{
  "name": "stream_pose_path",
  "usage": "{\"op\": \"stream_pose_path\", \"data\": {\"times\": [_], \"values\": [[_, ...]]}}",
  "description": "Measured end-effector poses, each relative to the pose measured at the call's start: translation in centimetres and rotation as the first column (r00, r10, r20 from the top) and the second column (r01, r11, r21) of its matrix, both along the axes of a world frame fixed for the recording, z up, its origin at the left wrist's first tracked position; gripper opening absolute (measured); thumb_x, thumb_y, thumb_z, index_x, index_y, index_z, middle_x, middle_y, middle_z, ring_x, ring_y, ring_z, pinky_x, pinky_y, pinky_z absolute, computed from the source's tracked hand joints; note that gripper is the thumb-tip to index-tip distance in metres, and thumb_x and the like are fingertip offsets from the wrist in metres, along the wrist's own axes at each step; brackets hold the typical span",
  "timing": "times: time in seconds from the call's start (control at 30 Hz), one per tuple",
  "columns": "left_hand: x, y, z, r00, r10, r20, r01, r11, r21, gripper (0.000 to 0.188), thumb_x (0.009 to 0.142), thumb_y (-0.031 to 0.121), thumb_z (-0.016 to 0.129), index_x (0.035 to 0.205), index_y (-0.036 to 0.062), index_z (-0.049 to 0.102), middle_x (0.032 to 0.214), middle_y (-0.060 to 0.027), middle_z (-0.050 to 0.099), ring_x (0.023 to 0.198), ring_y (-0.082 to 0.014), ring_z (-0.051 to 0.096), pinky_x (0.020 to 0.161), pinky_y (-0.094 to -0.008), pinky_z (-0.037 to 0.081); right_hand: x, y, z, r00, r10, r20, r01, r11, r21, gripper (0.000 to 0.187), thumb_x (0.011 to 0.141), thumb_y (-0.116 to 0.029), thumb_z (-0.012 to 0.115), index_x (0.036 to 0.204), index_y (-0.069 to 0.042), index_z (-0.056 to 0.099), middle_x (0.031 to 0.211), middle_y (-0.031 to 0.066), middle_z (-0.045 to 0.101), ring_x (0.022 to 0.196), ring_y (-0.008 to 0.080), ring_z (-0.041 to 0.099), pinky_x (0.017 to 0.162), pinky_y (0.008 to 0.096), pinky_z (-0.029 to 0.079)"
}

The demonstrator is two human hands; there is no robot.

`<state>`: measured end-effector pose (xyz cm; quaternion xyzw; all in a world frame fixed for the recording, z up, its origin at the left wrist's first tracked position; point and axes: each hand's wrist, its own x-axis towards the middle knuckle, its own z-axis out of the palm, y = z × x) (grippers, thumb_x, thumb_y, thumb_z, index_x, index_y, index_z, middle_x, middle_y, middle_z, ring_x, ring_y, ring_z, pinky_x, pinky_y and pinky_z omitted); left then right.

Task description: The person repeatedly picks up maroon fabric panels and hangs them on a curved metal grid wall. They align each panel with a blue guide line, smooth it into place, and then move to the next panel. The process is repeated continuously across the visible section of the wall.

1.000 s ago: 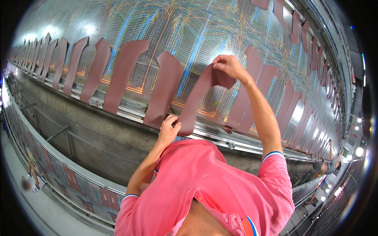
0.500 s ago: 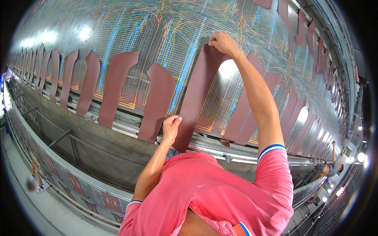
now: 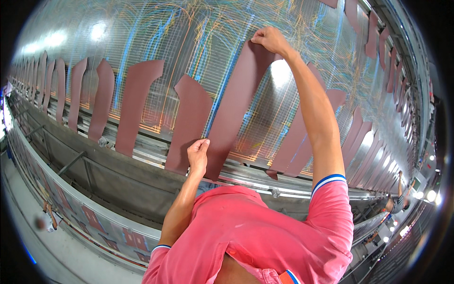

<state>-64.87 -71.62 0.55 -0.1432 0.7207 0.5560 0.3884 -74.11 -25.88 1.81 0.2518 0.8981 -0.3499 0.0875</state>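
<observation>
A long maroon cut fabric panel (image 3: 236, 106) lies slantwise across the table, its near end by the table's front edge. My right hand (image 3: 273, 40) pinches the panel's far corner between thumb and fingertips. Lower down, my left hand (image 3: 198, 154) closes its thumb and fingers at the panel's left edge. Just left of it rests another maroon panel (image 3: 190, 120) with a slanted top; the left hand overlaps its right side. My right forearm partly covers a further panel (image 3: 291, 146) on the right.
The metal table (image 3: 179, 28) carries a dense web of coloured lines. More maroon panels (image 3: 142, 94) stand in a row to both sides, and others (image 3: 372, 35) line the far edge. A metal rail (image 3: 250, 173) runs along the front. Co-workers appear at far left and right.
My right hand has moved slightly away from me with the panel's far end. The left hand has shifted a little left, and the panel lies straighter.
</observation>
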Motion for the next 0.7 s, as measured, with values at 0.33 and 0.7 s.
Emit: {"op": "stream_pose_path", "data": {"times": [0.33,0.7], "values": [[-0.5,0.4,0.6,0.998,-0.059,-0.038,0.050,0.974,-0.222,0.022,0.085,0.016,0.075,0.083,-0.0052,0.071,0.063,0.0059,0.053,0.060,-0.0039,0.042,0.054,-0.0244,0.035,-2.1,0.1,0.0,0.984,0.089,0.154,-0.111,0.984,0.140,0.028,0.083,-0.034,0.072,0.087,-0.007,0.075,0.086,0.0145,0.072,0.081,0.0295,0.068,0.074,0.0426,0.053],[-1.8,0.6,1.1,0.995,-0.070,0.067,0.082,0.978,-0.192,0.017,0.085,0.013,0.075,0.075,-0.0007,0.070,0.064,0.0091,0.049,0.059,-0.0024,0.038,0.052,-0.0237,0.028,-2.5,0.5,0.0,0.981,0.091,0.172,-0.109,0.989,0.098,0.029,0.078,-0.033,0.075,0.086,-0.005,0.075,0.085,0.0166,0.072,0.079,0.0297,0.068,0.073,0.0419,0.053]]}}
